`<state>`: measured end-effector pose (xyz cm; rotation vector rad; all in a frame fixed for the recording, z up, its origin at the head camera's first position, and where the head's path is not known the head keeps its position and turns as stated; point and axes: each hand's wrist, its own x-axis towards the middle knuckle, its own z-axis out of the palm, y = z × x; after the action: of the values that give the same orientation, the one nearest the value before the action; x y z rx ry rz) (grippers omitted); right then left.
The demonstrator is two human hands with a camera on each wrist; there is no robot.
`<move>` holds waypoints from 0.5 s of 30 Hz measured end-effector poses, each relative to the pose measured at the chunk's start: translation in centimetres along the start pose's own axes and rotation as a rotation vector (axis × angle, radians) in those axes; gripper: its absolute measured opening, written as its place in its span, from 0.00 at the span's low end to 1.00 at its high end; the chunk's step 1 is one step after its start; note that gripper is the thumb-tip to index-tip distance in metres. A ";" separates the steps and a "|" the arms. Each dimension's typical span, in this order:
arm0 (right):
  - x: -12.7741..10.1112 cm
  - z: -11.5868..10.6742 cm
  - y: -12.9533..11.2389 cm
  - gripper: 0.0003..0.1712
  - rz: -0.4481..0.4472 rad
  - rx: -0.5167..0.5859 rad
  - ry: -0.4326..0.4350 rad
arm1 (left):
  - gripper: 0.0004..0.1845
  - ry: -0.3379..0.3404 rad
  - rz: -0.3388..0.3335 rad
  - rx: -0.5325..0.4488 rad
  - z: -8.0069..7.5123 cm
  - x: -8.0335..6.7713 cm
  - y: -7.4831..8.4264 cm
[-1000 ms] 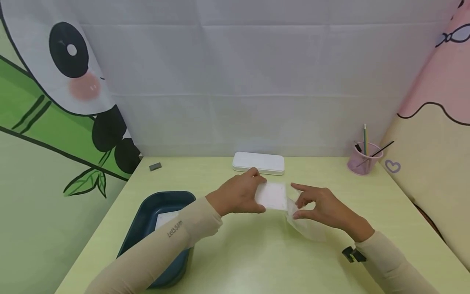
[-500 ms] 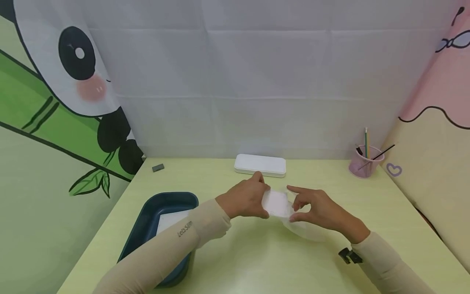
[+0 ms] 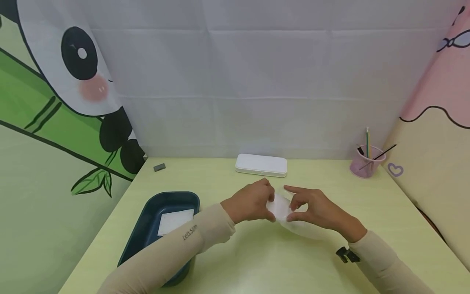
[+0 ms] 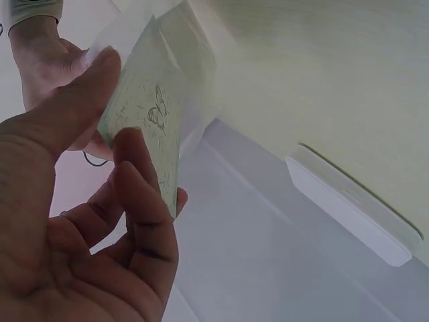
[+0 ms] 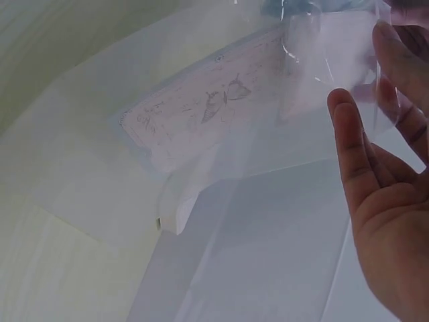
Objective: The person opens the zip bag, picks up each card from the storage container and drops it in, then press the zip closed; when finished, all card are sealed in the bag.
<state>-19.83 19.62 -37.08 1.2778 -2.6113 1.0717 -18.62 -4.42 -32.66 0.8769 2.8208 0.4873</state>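
Note:
My left hand (image 3: 269, 203) pinches a small white card (image 3: 280, 205) by its left edge, a little above the green table. The card carries a faint butterfly drawing (image 4: 156, 119) and most of it sits inside a clear plastic sleeve (image 3: 306, 229). My right hand (image 3: 291, 208) pinches the mouth of that sleeve between thumb and fingers, index finger stretched over the top. In the right wrist view the card (image 5: 204, 111) shows through the sleeve (image 5: 315, 127), with my fingers (image 5: 352, 144) behind the film. My two hands nearly touch.
A dark blue tray (image 3: 146, 218) with a white sheet (image 3: 175, 221) in it sits at the front left. At the back lie a white case (image 3: 261, 165), a small grey block (image 3: 159, 167) and a pink pen cup (image 3: 364, 165). Printed curtains close three sides.
My hands have drawn together. The card has slid rightwards deeper into the sleeve, so less of it shows between them. The view has shifted slightly.

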 end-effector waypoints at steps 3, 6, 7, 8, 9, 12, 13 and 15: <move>0.0 0.0 0.0 0.11 -0.001 -0.008 -0.001 | 0.24 0.028 0.051 0.005 0.2 -0.4 -0.4; 0.1 -0.2 0.0 0.10 0.000 -0.023 0.019 | 0.26 0.059 0.110 0.043 0.3 -0.9 -1.1; 0.1 -0.3 0.0 0.09 0.004 -0.024 0.025 | 0.26 0.069 0.133 0.068 0.2 -1.1 -1.4; 0.2 -0.3 0.0 0.08 0.008 -0.025 0.029 | 0.26 0.075 0.155 0.087 0.2 -1.3 -1.6; 0.1 -0.3 0.0 0.09 0.014 -0.022 0.033 | 0.25 0.081 0.180 0.098 0.2 -1.5 -1.8; 0.0 -0.3 0.1 0.28 0.030 -0.012 0.034 | 0.23 0.075 0.237 0.105 0.3 -1.7 -2.3; 0.0 -0.2 0.1 0.35 0.033 -0.010 0.033 | 0.22 0.062 0.247 0.099 0.4 -1.7 -2.5; -0.1 -0.1 0.1 0.46 0.029 -0.009 0.044 | 0.23 0.034 0.255 0.099 0.6 -1.7 -2.7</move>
<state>-19.86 19.81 -37.08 1.2037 -2.6069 1.0788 -18.46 -7.31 -34.12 1.2687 2.7966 0.3992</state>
